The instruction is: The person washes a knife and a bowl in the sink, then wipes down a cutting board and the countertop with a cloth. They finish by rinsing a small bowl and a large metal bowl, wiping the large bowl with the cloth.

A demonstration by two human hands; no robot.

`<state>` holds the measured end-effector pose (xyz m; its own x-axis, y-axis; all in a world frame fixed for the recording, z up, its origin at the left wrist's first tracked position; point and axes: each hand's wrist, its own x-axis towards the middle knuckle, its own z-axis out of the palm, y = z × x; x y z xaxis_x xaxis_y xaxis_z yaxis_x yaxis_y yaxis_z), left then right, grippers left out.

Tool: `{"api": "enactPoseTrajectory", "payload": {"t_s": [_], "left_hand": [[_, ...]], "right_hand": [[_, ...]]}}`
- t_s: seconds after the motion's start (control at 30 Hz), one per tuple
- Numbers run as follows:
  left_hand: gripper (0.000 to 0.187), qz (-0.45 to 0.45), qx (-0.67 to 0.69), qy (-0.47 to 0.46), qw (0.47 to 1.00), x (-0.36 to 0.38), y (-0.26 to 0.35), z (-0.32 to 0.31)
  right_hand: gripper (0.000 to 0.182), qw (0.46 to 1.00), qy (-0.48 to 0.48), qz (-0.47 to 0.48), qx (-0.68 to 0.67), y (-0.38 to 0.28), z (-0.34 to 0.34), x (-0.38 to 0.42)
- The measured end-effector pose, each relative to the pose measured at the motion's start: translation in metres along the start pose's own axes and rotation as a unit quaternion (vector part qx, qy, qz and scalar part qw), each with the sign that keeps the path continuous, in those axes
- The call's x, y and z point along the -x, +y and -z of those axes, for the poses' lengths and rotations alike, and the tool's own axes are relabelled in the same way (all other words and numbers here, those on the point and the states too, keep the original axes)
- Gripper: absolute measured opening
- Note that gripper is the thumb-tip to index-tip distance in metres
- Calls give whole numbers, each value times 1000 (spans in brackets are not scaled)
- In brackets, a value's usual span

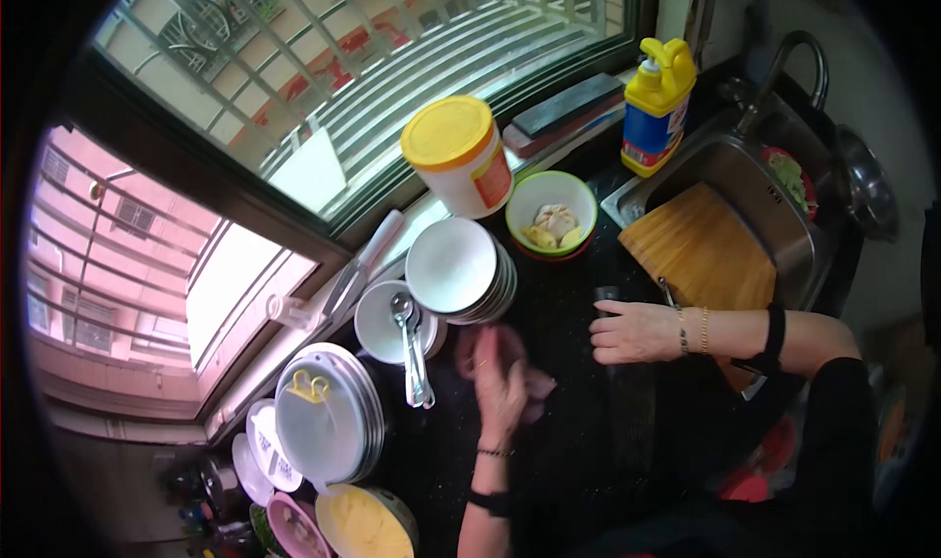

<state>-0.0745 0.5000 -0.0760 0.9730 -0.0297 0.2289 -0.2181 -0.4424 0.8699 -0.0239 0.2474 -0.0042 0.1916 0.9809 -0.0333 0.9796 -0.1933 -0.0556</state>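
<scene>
My left hand (498,391) presses a dark pink cloth (537,385) on the black countertop (578,460), just below the stacked white bowls (453,264). The hand is a little blurred, with the cloth bunched under and around its fingers. My right hand (632,332) is closed around a black object (608,293), perhaps a handle, to the left of the wooden cutting board (701,249). Its lower part is hard to tell from the dark counter. Metal spoons (412,362) rest across a white bowl (372,318) left of my left hand.
Stacked plates (319,426) and a yellow bowl (368,524) stand at the lower left. A yellow-lidded tub (461,151), a green-rimmed bowl with garlic (551,190) and a yellow-blue bottle (657,112) line the window side. The sink (735,180) is at the right.
</scene>
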Motion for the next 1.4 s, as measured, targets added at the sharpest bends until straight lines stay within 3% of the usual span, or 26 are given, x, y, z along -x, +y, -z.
{"api": "enactPoseTrajectory", "payload": {"t_s": [0.03,0.1,0.17,0.23,0.27,0.33,0.37,0.43,0.57,0.67,0.9,1.03,1.1,1.27,1.4], "left_hand": [[55,-24,-38,-17,999,-7,6,-6],[55,6,45,-56,997,-10,7,-16],[51,90,260,-123,953,-11,13,-22],[41,137,366,-100,915,-8,39,-20],[41,131,371,-103,914,-6,41,-16],[28,158,238,-61,956,8,40,-2],[20,130,199,14,971,14,41,2],[14,171,222,63,958,25,49,19],[12,175,201,83,960,45,51,34],[12,171,218,78,958,46,57,28],[13,176,274,67,943,14,75,-13],[18,181,337,63,922,-16,65,-47],[27,208,362,68,906,-36,60,-64],[63,323,426,97,839,-90,69,-91],[65,343,440,96,824,-120,59,-103]], "right_hand": [[16,1000,-14,2,1,-7,-2,3],[13,999,-31,6,-7,-22,-6,8],[12,997,-71,-7,-37,-39,-14,11],[14,993,-103,-26,-52,-56,-16,12],[15,991,-102,-38,-82,-64,-16,11],[20,979,-114,-67,-152,-83,-16,8],[23,970,-126,-81,-191,-90,-14,4],[28,971,-94,-77,-208,-92,-8,-4],[36,949,189,-217,-126,-79,2,-44],[35,931,242,-271,-34,-66,-29,-73],[25,878,231,-417,-47,-76,-55,-51],[27,878,154,-446,-79,-120,-40,-6],[22,870,67,-459,-167,-139,-30,9],[20,896,47,-390,-207,-132,-35,21],[25,890,60,-373,-255,-122,-40,22]]}}
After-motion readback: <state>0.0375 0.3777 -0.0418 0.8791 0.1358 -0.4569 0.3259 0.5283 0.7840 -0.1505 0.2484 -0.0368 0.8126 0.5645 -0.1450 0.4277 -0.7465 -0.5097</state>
